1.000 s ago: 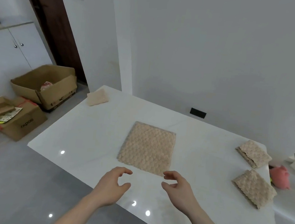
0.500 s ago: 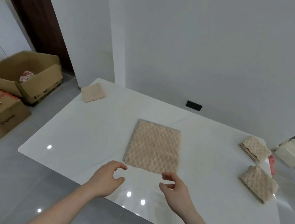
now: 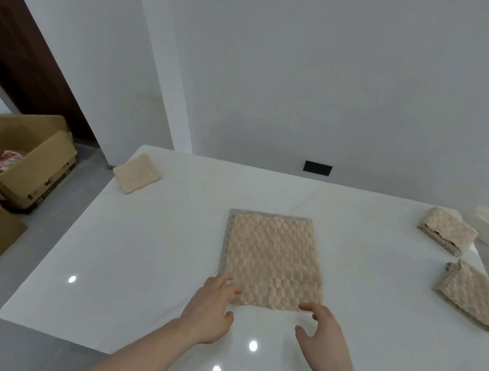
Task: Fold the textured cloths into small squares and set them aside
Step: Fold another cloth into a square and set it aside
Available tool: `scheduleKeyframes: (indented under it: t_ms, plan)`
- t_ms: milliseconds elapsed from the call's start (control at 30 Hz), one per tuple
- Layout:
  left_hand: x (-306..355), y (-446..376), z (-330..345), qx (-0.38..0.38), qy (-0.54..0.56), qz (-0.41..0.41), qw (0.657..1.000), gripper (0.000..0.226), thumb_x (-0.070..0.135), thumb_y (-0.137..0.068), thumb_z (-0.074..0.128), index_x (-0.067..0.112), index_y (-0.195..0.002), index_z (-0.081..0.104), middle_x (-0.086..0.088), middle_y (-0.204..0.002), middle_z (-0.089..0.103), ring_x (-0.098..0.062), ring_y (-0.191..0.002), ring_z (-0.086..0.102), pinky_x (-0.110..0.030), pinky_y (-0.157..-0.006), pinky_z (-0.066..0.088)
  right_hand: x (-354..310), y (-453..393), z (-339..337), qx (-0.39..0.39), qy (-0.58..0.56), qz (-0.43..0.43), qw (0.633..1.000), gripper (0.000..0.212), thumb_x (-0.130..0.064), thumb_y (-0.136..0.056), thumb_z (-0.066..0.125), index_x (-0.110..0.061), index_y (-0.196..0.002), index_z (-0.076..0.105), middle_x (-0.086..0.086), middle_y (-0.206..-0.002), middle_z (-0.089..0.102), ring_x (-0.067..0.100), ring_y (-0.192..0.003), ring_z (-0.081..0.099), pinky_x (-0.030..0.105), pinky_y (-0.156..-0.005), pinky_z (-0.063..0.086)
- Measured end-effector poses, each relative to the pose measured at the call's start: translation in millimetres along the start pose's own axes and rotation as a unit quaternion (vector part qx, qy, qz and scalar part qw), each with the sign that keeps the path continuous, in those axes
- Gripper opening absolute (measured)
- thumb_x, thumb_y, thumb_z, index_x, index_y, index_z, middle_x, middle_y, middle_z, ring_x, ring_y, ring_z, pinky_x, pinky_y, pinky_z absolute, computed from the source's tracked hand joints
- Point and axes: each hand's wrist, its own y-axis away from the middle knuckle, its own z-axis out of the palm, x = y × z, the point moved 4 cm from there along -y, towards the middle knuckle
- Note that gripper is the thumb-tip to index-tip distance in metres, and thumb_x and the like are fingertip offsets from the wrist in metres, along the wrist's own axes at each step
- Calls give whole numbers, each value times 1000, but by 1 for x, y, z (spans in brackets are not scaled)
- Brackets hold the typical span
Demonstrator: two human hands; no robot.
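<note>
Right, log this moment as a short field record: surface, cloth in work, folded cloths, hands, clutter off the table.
surface: white table
cloth in work: beige textured cloth, lying flat at the table's centre, a rectangle, not yet a small square
folded cloths: three; one at the far left corner, two at the right edge
left hand: open, fingertips at the cloth's near left corner
right hand: open, fingers at the near right corner, grip not yet closed
off the table: open cardboard boxes on the floor, left

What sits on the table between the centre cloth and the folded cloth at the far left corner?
Nothing: in the head view only bare white table separates the centre cloth from the folded cloth at the far left corner.
</note>
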Motion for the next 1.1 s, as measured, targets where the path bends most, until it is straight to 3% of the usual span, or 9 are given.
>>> scheduleKeyframes:
  t_ms: [100,167,300,367,500,733,1100]
  plan:
    - [-23,-26,29,-3,-27,37,999,61,28,-92,52,34,-151,38,11,-163,20,-15,-149,20,-31,-120,25,21,-23,23,5,46,10,999,48,-18,-85,69,-31,-130,59,-16,-136,52,15,-126,49,29,-100,44]
    - [-45,-39,50,12,-33,55,998,65,42,-91,52,37,-153,34,16,-161,22,-11,-149,18,-30,-122,22,33,-39,38,6,64,2,998,51,-22,-83,71,-32,-132,58,-17,-135,49,17,-127,47,29,-101,43]
    - [-76,-49,86,125,-4,79,989,57,57,-92,52,44,-147,43,30,-152,27,0,-144,21,-26,-121,23,59,-61,63,59,79,-24,995,55,-35,-79,76,-41,-132,58,-26,-125,45,8,-116,35,29,-103,39]
    - [-81,-51,96,180,-9,92,979,50,57,-94,51,46,-143,47,34,-150,29,2,-143,22,-22,-119,21,68,-62,72,121,66,-35,990,49,-36,-81,76,-45,-126,60,-28,-121,46,4,-113,33,30,-101,39]
    - [-85,-51,100,221,-11,127,967,45,50,-95,53,45,-140,48,35,-147,31,6,-140,23,-16,-115,19,73,-57,81,203,39,-78,975,34,-35,-81,77,-48,-110,66,-34,-111,54,1,-113,42,26,-93,40]
    - [-86,-48,105,249,-57,160,953,48,52,-96,46,42,-143,45,30,-147,33,3,-139,24,-20,-116,22,85,-61,83,244,6,-131,961,21,-34,-80,76,-44,-98,73,-31,-99,61,5,-105,51,26,-91,40]
    - [-84,-39,100,285,-37,133,948,44,38,-93,55,35,-137,57,17,-138,54,-9,-128,40,-23,-110,33,94,-54,79,256,-60,-150,953,30,-22,-77,68,-34,-103,75,-21,-89,72,13,-107,64,31,-97,50]
